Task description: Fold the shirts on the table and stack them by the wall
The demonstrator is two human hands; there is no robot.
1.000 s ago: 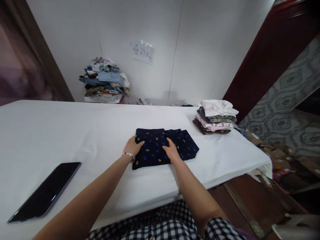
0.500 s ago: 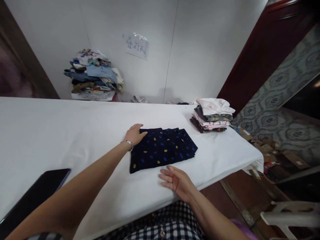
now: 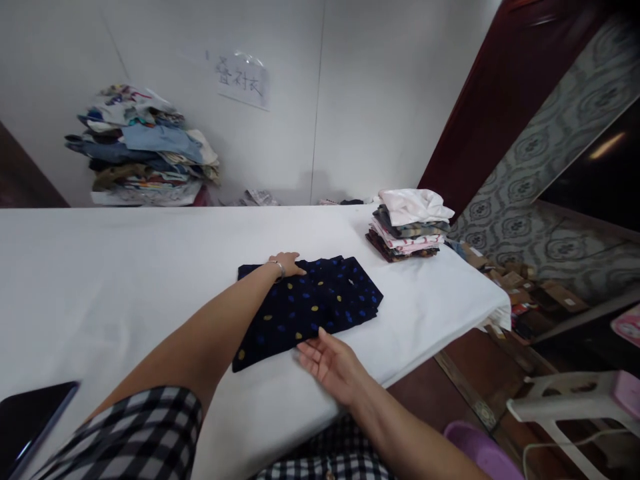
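Observation:
A folded navy shirt (image 3: 325, 300) with blue and yellow spots lies flat on the white-covered table (image 3: 425, 307) in front of me. Across its far edge rests my left hand (image 3: 287, 264), wearing a bracelet; the fingers are stretched out and the thumb lies over the cloth. My right hand (image 3: 333, 367) is at the near edge, palm turned inward and fingers apart. Its thumb tip meets the shirt's edge, while the other fingers show against the white cover just in front of it. Neither hand has a visible grip on the cloth.
A neat stack of folded clothes (image 3: 410, 223) stands at the table's back right. Behind the table at left rises a big heap of clothes (image 3: 145, 147). A black flat device (image 3: 30, 420) lies near left. A white stool (image 3: 565, 393) and purple basin (image 3: 480, 450) are at lower right.
My left hand has slid right along the shirt's far edge from its left corner. My right hand has come up against the near edge. The view has turned somewhat to the right.

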